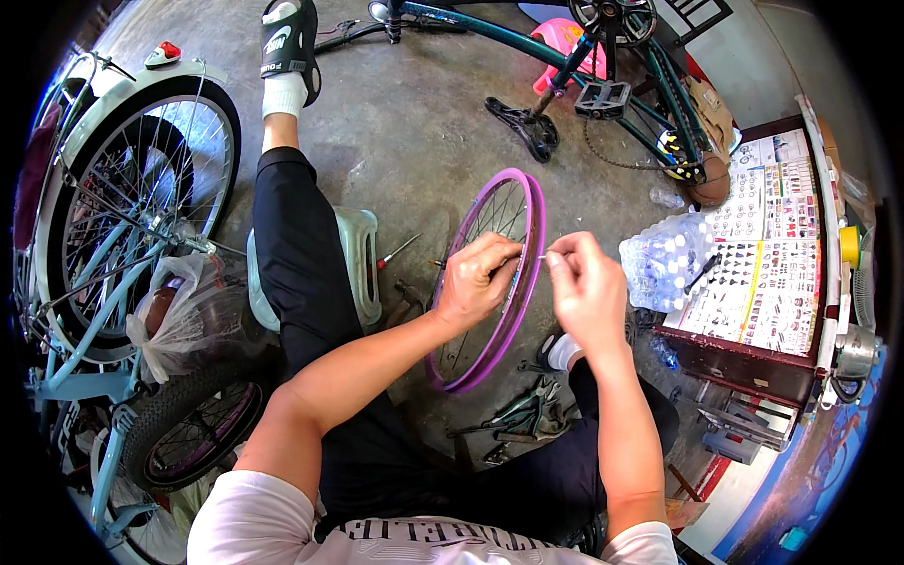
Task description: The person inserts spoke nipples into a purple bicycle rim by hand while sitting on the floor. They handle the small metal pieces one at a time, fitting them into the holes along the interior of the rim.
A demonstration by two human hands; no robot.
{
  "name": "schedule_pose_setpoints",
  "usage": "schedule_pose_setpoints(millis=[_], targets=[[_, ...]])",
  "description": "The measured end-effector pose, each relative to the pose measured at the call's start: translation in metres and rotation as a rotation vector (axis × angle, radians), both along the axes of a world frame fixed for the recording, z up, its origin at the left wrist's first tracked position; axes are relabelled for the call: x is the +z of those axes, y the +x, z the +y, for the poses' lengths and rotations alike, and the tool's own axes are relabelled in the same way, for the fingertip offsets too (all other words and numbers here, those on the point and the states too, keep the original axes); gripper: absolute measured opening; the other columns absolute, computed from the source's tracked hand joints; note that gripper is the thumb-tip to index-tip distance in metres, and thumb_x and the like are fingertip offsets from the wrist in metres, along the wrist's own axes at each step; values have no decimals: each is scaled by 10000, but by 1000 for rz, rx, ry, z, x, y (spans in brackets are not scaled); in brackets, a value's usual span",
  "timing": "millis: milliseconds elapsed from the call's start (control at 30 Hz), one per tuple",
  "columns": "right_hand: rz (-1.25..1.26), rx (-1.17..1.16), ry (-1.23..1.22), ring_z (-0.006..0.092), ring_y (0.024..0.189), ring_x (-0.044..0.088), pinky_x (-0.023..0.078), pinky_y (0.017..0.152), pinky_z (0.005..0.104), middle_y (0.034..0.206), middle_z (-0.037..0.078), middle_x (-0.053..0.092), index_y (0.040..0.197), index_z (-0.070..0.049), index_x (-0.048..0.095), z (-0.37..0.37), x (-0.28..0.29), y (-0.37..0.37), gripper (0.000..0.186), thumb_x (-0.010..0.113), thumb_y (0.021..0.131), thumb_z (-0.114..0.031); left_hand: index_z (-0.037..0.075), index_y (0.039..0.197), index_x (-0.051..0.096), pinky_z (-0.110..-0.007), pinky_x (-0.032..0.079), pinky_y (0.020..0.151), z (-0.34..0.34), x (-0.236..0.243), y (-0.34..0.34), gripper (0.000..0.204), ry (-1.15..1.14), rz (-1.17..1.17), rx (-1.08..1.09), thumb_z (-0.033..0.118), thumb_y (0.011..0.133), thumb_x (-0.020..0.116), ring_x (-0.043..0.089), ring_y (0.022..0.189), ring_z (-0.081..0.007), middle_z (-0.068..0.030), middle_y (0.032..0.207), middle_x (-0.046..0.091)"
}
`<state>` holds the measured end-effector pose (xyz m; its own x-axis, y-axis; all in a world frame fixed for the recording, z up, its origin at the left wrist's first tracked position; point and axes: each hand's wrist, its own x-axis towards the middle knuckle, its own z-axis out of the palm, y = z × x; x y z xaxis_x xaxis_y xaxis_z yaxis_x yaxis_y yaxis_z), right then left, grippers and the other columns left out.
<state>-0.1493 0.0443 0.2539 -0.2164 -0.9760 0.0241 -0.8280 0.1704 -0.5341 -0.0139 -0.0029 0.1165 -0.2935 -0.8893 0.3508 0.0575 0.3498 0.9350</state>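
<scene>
A purple bicycle rim (538, 202) stands upright and tilted between my legs, with thin spokes (506, 215) running across its inside. My left hand (478, 282) is closed at the inner side of the rim, its fingertips pinched together close to the spokes; what they grip is hidden. On the outer side of the rim, my right hand (589, 292) pinches a small, thin metal piece (547, 256) between thumb and forefinger, its tip pointing at the rim. Part of the rim's inside is covered by my left hand.
Pliers and other hand tools (532, 410) lie on the floor below the wheel. A screwdriver (397, 251) lies by a pale plastic stool (369, 273). Bicycles (104, 273) crowd the left; a teal frame (508, 36) lies ahead. Bottles (664, 264) stand beside a chart-covered table (767, 254).
</scene>
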Motion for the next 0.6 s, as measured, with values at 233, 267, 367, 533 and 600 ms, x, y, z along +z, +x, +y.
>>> schedule_pose_setpoints(millis=[233,267,367,533,600], targets=[[-1600,-385,43,134,628,544,427,444,261,850,91,611,969,-52,588,0,-10,-39,98,504,919,-63,-4,1117,715,-325,528,659,-4,-5,5,229,177,-1,-1,-41,891,717,648,719,-201,-106,974,694],[-1649,-374,25,138,630,539,423,438,265,849,93,601,950,-49,583,1,-18,-42,111,488,894,-43,-3,1126,710,-325,524,653,-4,-7,5,236,204,5,-12,-40,892,714,637,706,-199,-104,981,692],[-1636,-290,49,97,560,443,306,417,254,715,28,497,903,-50,577,2,-39,-51,139,459,841,-14,12,1169,689,-326,512,640,-4,-12,4,308,120,0,-20,-35,867,726,609,682,-204,-106,977,673],[-1247,-528,273,48,489,308,211,426,246,630,-48,377,922,-54,621,-12,-37,-36,281,539,1049,-291,13,1170,682,-335,519,647,1,-15,5,330,102,-43,-27,-3,847,748,617,677,-226,-107,956,655],[-975,-482,278,42,553,342,252,483,253,669,-71,406,982,-42,645,-16,-36,-30,422,607,1058,-456,10,1161,682,-340,526,656,4,-3,7,326,88,-79,-49,17,844,758,624,674,-234,-105,949,647]])
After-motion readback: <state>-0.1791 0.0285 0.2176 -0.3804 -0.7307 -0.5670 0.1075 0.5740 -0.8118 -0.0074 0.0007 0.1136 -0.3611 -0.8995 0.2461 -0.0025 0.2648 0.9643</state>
